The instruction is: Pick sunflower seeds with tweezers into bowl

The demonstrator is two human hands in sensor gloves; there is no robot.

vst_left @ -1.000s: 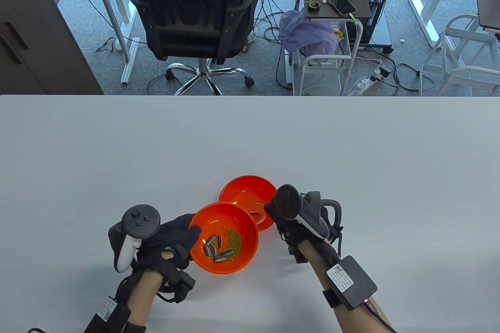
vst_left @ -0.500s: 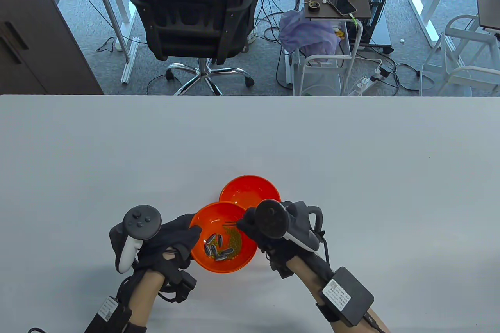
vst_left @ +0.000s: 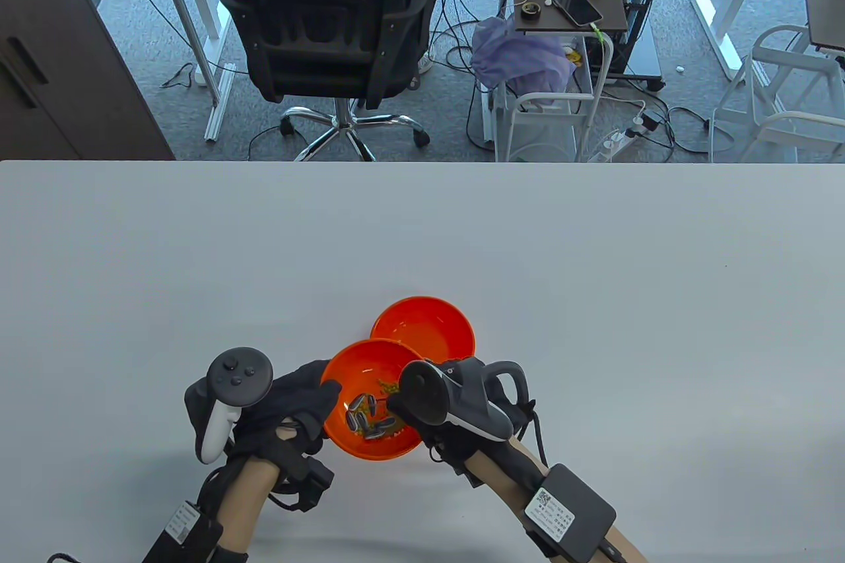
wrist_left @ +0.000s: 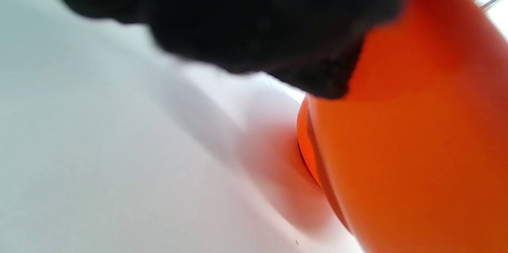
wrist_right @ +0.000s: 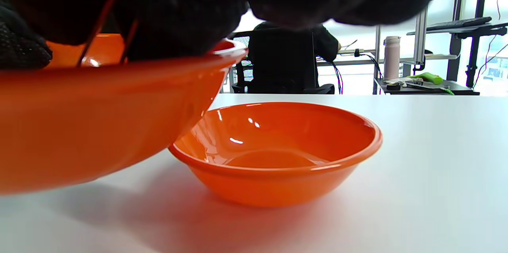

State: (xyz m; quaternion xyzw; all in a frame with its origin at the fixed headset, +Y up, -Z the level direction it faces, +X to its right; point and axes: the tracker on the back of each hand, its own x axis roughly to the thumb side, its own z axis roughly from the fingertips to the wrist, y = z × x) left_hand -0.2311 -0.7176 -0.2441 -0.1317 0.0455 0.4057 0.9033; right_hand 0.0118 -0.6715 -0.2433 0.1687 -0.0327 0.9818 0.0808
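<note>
Sunflower seeds (vst_left: 365,416) lie clustered in the near orange bowl (vst_left: 346,441), beside green beads (vst_left: 389,386). My left hand (vst_left: 290,401) grips that bowl's left rim, tilting it. My right hand (vst_left: 422,418) hovers over its right side, holding tweezers (wrist_right: 105,26) whose thin prongs dip inside; the tips are hidden, so I cannot tell whether they hold a seed. Far bowl (vst_left: 449,332) sits touching behind, on the desk (vst_left: 594,272). Judgement: seeds are light, hard, smooth-shelled and likely to slip; pinch across the flat middle, gently.
</note>
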